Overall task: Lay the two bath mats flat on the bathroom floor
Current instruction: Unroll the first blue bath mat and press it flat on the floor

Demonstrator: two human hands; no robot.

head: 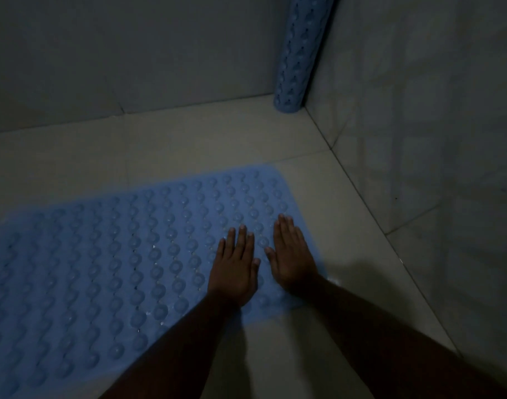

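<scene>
A blue rubber bath mat (108, 260) covered in round bumps lies spread flat on the tiled floor, filling the left and middle of the view. My left hand (235, 266) and my right hand (292, 254) rest palm down, side by side, on the mat's right end, fingers extended and holding nothing. A second blue bath mat (301, 50) stands rolled up and upright in the far corner, leaning where the two walls meet.
Pale floor tiles (189, 142) stretch between the flat mat and the back wall (131, 53). A tiled wall (434, 139) runs along the right side. The room is dim.
</scene>
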